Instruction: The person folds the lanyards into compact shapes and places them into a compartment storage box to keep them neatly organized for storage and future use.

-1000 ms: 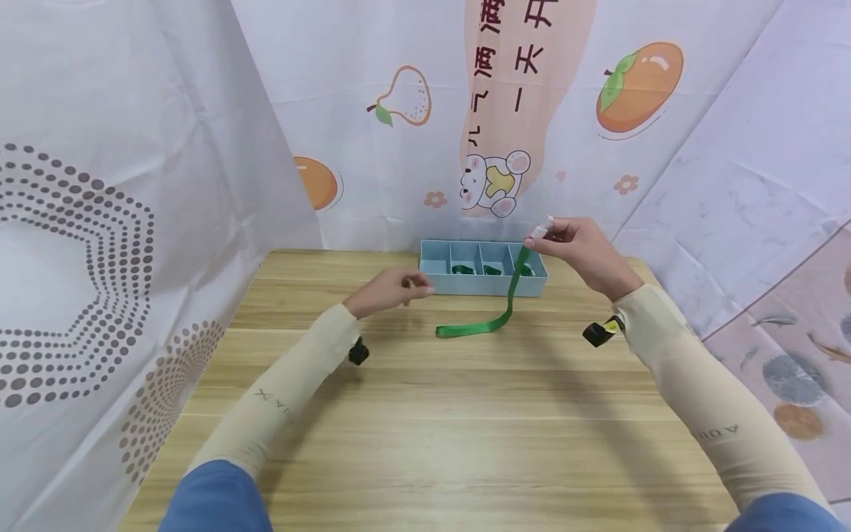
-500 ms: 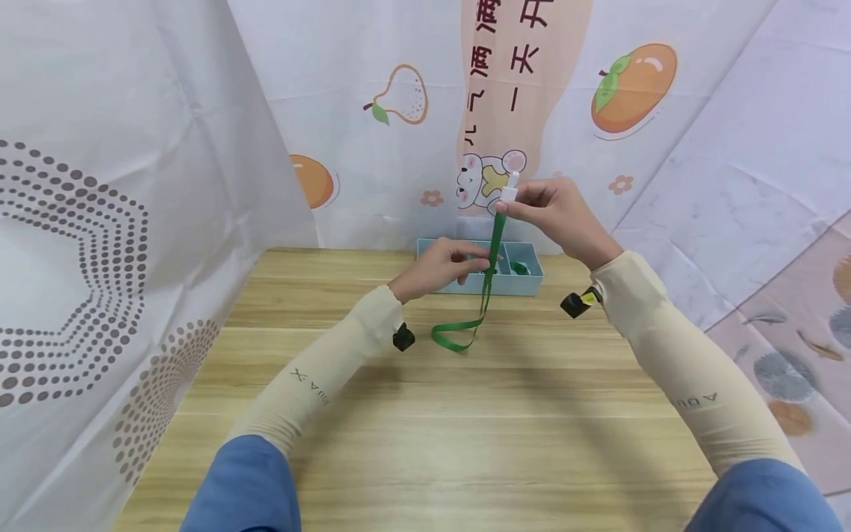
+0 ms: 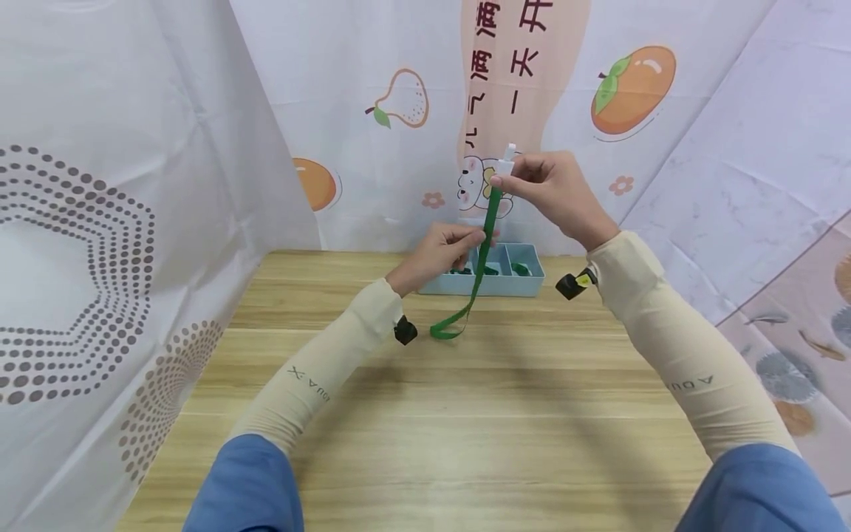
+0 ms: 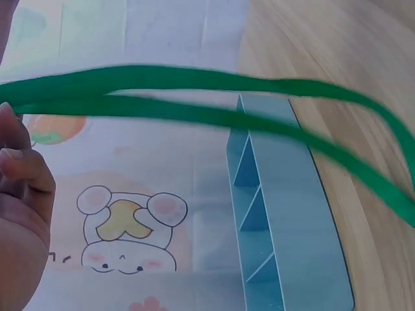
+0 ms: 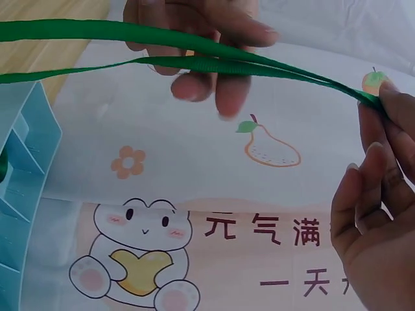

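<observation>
Raised over the far side of the table, my right hand (image 3: 558, 192) pinches the top of a green lanyard (image 3: 488, 218) near its white plastic end piece (image 3: 507, 164). Lower on the strap, my left hand (image 3: 435, 255) has thumb and fingers loosely around it. In the right wrist view the strap's two bands meet at my right fingertips (image 5: 382, 100), while my left fingers (image 5: 230, 97), blurred, pass behind them. The left wrist view has my left hand (image 4: 26, 194) at the edge, by the strap. The strap's lower loop hangs close over the table.
A light blue divided box (image 3: 488, 287) stands at the table's back, against the printed cloth (image 3: 399, 185). Green strap pieces (image 3: 521, 270) lie in several compartments. The wooden table (image 3: 432, 443) extends toward me, with a patterned cloth (image 3: 86, 222) on the left.
My right hand has lifted the lanyard up and left from over the box's right end. My left hand has moved right and up to the strap, whose tail has swung closer in.
</observation>
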